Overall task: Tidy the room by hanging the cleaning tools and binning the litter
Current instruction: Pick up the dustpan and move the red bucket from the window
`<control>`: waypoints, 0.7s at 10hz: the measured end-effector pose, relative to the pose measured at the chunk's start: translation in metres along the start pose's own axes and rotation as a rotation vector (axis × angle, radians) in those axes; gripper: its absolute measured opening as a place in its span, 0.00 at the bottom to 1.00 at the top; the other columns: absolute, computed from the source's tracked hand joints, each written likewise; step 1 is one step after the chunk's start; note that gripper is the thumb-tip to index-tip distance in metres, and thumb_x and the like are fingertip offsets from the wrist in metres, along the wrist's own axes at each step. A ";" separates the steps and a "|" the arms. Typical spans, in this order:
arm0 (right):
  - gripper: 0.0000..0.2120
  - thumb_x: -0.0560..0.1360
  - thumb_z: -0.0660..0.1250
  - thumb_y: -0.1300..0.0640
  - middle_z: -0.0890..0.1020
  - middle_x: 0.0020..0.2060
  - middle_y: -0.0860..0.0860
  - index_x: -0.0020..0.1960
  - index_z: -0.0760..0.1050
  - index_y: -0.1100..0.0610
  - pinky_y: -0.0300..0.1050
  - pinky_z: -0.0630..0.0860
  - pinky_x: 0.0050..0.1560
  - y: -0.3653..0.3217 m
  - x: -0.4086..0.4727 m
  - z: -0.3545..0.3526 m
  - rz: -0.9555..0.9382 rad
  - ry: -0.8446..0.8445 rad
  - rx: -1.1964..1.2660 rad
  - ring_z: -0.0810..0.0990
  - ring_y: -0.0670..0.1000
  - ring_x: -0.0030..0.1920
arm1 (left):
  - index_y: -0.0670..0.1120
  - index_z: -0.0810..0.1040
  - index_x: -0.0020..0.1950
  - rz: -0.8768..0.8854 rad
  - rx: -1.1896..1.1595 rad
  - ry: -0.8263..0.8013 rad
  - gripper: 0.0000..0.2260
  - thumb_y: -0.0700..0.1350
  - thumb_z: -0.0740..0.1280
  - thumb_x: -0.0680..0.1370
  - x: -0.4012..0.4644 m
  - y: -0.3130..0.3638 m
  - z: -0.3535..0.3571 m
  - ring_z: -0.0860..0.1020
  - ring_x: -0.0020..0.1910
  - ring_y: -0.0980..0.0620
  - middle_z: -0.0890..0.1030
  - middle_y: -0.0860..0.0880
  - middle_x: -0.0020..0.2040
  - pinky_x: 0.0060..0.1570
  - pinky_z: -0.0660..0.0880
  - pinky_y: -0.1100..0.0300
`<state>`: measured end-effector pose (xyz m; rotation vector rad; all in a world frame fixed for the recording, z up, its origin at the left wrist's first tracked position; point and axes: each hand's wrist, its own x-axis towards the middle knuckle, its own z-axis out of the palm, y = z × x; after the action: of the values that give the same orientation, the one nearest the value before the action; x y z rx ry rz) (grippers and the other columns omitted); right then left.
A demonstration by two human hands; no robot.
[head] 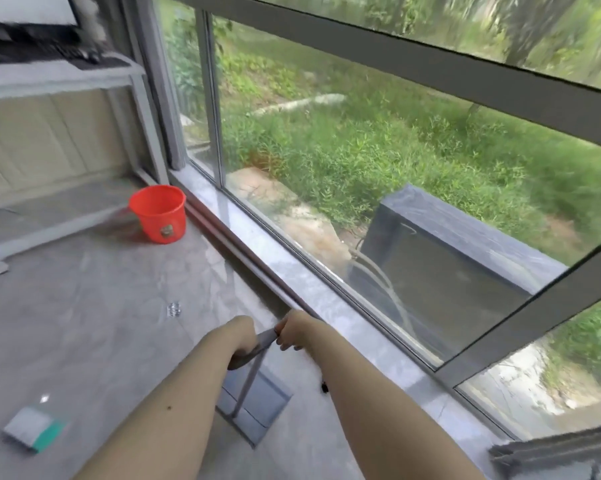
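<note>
My left hand (242, 336) is closed around the dark handle of a grey dustpan (257, 407), which rests on the floor just below it. My right hand (294, 330) is closed on a long pale pole (236, 242). The pole runs along the foot of the window sill toward a red bucket (158, 213). Dark broom bristles (548, 448) show at the bottom right; my right forearm hides any join to the pole. Litter lies on the grey floor: a small crumpled clear piece (174, 310), a white scrap (44, 398) and a grey and green box (32, 433).
A large window (396, 161) with a marble sill (292, 271) fills the right side. A white desk (60, 77) carrying a keyboard and monitor stands at the far left, with its lower shelf (60, 206) just behind the bucket. The view is motion-blurred.
</note>
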<state>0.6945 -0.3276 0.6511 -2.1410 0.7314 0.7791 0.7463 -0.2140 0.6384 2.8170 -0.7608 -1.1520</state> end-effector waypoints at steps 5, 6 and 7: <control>0.17 0.81 0.53 0.65 0.77 0.64 0.58 0.68 0.69 0.66 0.44 0.77 0.44 -0.219 0.078 -0.025 -0.296 -0.135 -0.302 0.78 0.54 0.64 | 0.35 0.81 0.51 -0.252 -0.511 0.232 0.12 0.38 0.59 0.78 0.037 -0.162 -0.129 0.82 0.48 0.42 0.84 0.39 0.51 0.45 0.77 0.54; 0.18 0.81 0.53 0.65 0.77 0.65 0.58 0.70 0.66 0.64 0.49 0.73 0.63 -0.246 0.103 -0.040 -0.311 -0.149 -0.333 0.77 0.56 0.66 | 0.35 0.80 0.51 -0.302 -0.490 0.206 0.10 0.37 0.60 0.78 0.058 -0.173 -0.153 0.81 0.44 0.44 0.84 0.39 0.54 0.32 0.70 0.61; 0.19 0.81 0.53 0.66 0.76 0.66 0.58 0.71 0.65 0.63 0.49 0.73 0.64 -0.272 0.123 -0.056 -0.347 -0.161 -0.371 0.76 0.56 0.66 | 0.37 0.81 0.50 -0.349 -0.413 0.226 0.10 0.38 0.61 0.79 0.075 -0.181 -0.183 0.81 0.45 0.49 0.84 0.40 0.55 0.26 0.66 0.63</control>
<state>0.9810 -0.2473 0.7131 -2.4064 0.1260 0.9353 0.9918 -0.1190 0.6896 2.7081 -0.0073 -0.8660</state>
